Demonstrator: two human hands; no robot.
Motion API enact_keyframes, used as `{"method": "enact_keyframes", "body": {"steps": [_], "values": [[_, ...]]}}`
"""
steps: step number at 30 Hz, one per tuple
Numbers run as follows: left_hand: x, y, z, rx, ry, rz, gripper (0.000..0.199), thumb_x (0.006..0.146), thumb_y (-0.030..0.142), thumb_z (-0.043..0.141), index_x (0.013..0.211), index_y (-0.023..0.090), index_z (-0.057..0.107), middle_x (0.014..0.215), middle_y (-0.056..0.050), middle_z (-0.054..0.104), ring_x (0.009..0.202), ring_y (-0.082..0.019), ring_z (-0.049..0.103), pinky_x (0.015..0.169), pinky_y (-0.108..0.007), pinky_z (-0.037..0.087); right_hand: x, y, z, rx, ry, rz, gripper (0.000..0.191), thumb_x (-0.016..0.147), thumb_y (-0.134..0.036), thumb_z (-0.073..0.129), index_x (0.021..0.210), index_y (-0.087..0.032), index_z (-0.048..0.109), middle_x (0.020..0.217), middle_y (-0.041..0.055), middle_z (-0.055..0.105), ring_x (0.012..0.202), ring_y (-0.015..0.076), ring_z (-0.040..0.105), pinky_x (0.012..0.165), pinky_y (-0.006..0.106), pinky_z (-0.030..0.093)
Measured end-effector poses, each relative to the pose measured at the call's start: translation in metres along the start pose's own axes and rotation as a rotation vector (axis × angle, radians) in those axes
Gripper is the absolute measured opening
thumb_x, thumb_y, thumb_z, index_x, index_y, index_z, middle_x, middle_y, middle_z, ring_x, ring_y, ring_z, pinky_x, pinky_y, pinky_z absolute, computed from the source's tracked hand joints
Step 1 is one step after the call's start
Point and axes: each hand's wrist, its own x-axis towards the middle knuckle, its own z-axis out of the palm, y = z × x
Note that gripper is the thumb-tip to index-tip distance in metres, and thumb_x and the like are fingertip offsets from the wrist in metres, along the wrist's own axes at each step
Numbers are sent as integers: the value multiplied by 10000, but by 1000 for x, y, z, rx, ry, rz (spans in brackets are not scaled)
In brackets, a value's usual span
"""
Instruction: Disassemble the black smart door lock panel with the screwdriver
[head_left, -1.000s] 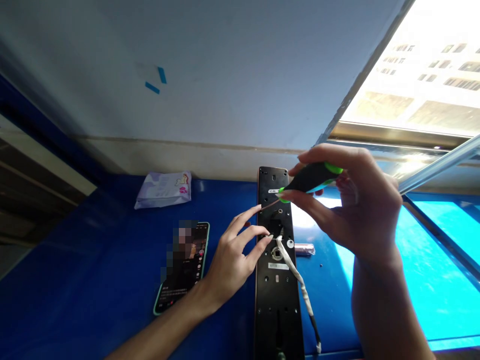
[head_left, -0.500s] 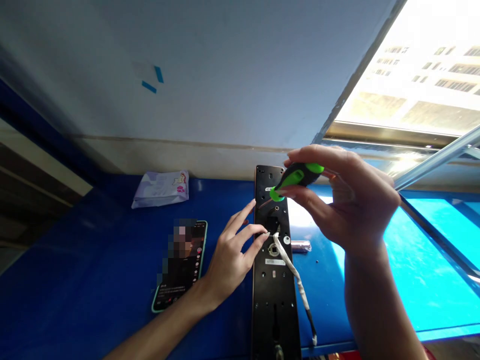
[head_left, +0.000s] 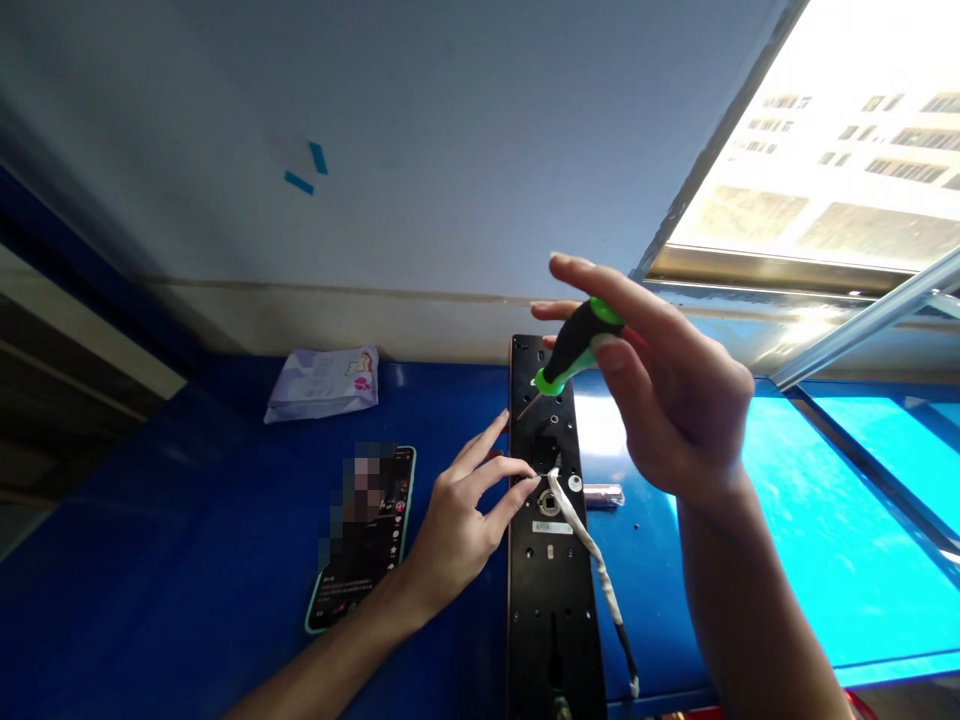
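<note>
The half-curled right hand (head_left: 679, 400) grips the screwdriver (head_left: 574, 346) above the black panel (head_left: 534, 588); left hand (head_left: 465, 515) pinches at its edge, contents unclear.

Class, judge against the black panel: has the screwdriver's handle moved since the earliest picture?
Yes: against the black panel, the screwdriver's handle has swung leftward and upward in the picture.

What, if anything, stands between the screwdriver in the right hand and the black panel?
Nothing visible: the screwdriver slants down to the black panel; the left hand lies beside, not between.
</note>
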Motion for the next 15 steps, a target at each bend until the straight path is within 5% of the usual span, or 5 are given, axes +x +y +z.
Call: {"method": "enact_keyframes", "body": {"steps": [5,10,15], "values": [[0,0,0,-4,0,7,148,1004,293,664,978,228,795,1581,-143,567,1413,-300,610,1172,-458,519,0,1,-3,-127,150,-63,384,858,-242,854,1227,-306,770,1046,31,727,909,211,708,775,401,649],[0,-1,0,1,6,6,143,1001,295,671,970,226,792,1570,-157,574,1428,-305,594,1170,-483,518,1,-3,-5,54,-20,25,455,1039,-136,542,1446,-319,633,1397,46,699,1214,252,705,1013,508,615],[0,-3,1,-7,11,17,128,994,276,679,975,221,793,1547,-159,595,1422,-312,599,1170,-480,521,1,-1,-2,-119,143,-37,296,877,-238,841,1165,-284,794,941,16,694,829,176,667,700,368,606]]}}
